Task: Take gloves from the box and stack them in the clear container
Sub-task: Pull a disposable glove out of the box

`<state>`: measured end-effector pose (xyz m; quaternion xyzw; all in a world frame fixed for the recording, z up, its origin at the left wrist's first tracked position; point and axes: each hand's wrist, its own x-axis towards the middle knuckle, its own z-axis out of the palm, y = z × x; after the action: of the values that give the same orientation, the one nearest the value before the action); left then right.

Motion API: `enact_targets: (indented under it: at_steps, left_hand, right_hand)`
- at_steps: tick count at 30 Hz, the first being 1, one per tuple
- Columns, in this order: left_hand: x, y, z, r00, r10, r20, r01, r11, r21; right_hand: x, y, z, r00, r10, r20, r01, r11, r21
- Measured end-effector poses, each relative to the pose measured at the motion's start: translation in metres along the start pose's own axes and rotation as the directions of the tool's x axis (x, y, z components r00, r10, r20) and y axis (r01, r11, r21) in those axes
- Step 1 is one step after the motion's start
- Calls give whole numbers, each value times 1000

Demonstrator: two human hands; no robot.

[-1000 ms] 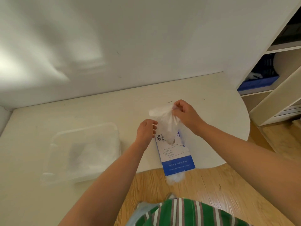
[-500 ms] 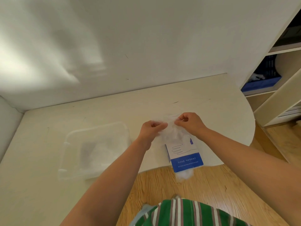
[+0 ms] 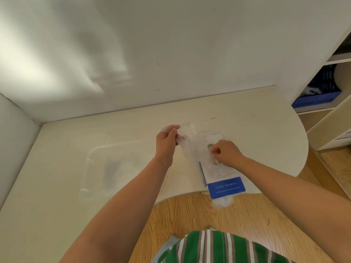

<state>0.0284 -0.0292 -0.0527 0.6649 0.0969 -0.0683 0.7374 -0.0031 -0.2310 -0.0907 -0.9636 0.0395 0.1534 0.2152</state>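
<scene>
Far left, on the counter [image 3: 247, 120]: clear container [image 3: 87, 173], open at the top, with a faint translucent layer inside (contents too blurred to tell apart).

Just right of the container, raised above the counter: left hand [image 3: 166, 142], fingers curled, thumb and fingertips pinching the upper end of a thin clear glove [image 3: 190, 143].

Between the two hands: the glove itself, crumpled and drawn out on a slant from upper left to lower right, well clear of the container and touching the top face of the box [image 3: 224, 179].

Right of the glove, directly over the opening in the top of the box: right hand [image 3: 226, 152], closed into a loose fist, fingertips pinching the lower end of the same glove.

Under the right hand: white and blue box lying flat on the counter, blue end nearest the person and overhanging the counter edge above the wooden floor [image 3: 190, 215]. Bunched clear plastic [image 3: 223, 202] protruding from that blue end.

Far right: shelf unit [image 3: 322, 133] holding a blue basket [image 3: 319, 97].
</scene>
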Motion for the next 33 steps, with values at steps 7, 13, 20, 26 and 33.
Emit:
enact_targets:
  at_steps: [7,13,20,26,33]
  left_hand:
    - [-6,12,-22,994,-16,110,30,991,-131]
    - [-8,17,-45,995,35,95,-19,987,-159]
    - [-25,29,-73,979,83,187,-52,985,-165]
    - [-37,28,-119,982,42,182,-55,996,66]
    - [-43,21,-195,995,-100,-18,100,995,-6]
  right_hand:
    - [-2,-11,6,1000,12,-28,-16,985,-172]
    - [-2,-39,-21,959,28,-283,106,888,447]
    - [-11,-109,-22,899,-232,372,-177,584,792]
    - [-9,-150,-12,972,-170,161,-113,265,958]
    - [-10,-182,4,954,-255,155,-11,489,872]
